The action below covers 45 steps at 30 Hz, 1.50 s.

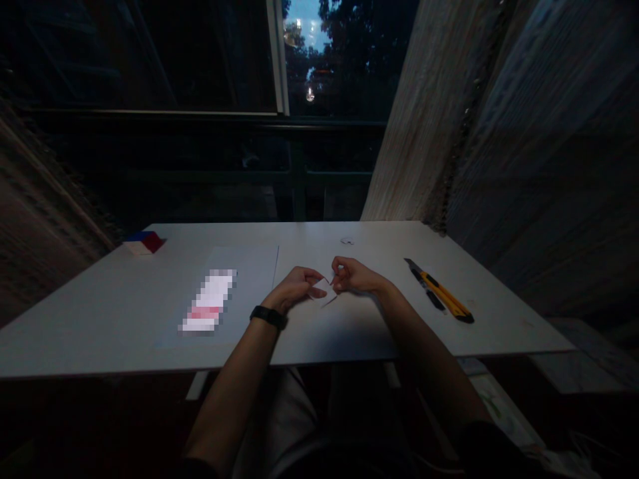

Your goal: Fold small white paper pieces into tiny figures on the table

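Both my hands rest on the white table [124, 313] near its middle, pinching one small folded piece of white paper [322, 290] between them. My left hand [294, 287], with a dark watch on its wrist, grips the paper's left side with curled fingers. My right hand [354, 275] pinches the paper's right edge with thumb and forefinger. The paper sits just above the tabletop.
A yellow and black utility knife [439, 291] lies to the right of my hands. A sheet of paper [249, 266] with a blurred card on it lies to the left. A red and blue block [144, 241] sits at the far left corner. Curtains hang on the right; a dark window is behind.
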Motion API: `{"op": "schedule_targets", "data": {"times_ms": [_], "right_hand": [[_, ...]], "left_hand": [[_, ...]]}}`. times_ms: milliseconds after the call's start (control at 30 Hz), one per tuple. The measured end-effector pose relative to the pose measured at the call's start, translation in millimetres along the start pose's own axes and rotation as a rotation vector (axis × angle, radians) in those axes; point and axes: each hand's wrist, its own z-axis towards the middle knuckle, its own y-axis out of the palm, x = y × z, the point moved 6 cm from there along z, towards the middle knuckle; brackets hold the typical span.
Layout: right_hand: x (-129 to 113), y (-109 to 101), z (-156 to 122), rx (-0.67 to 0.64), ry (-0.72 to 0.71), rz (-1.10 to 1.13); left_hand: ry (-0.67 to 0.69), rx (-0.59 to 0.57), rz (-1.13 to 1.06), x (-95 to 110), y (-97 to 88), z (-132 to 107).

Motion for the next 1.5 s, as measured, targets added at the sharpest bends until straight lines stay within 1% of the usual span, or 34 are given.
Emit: {"op": "schedule_targets", "data": {"times_ms": [133, 300, 500, 667, 767, 967, 1167, 1367, 1500], "right_hand": [[-3.6, -4.7, -2.3, 0.016, 0.015, 0.021], [-8.6, -6.4, -2.8, 0.053, 0.027, 0.039], [-4.4, -2.8, 2.2, 0.125, -0.027, -0.072], [3.0, 0.1, 6.3, 0.111, -0.046, -0.123], [3.5, -0.7, 6.4, 0.111, -0.056, -0.143], [3.7, -0.2, 5.2, 0.067, -0.023, -0.091], [4.3, 0.1, 7.9, 0.132, -0.064, -0.196], [6.8, 2.0, 7.7, 0.076, -0.047, -0.148], [9.7, -0.5, 11.0, 0.126, -0.093, -0.216]], "left_hand": [[0.010, -0.012, -0.052, 3.7, 2.6, -2.1], [0.023, 0.045, -0.104, 4.8, 1.5, 0.0], [0.023, 0.049, -0.078, -0.1, -0.3, 3.7], [0.039, 0.042, -0.020, -0.5, -0.9, 3.5], [0.040, 0.036, 0.006, 1.5, -0.5, 1.9], [0.048, 0.000, 0.013, 3.3, 1.6, 0.4], [0.056, -0.005, 0.016, -0.6, 0.6, 3.6], [0.034, 0.007, -0.008, -1.4, 0.6, 2.7], [0.036, 0.002, -0.031, -0.6, 1.0, 1.4]]}}
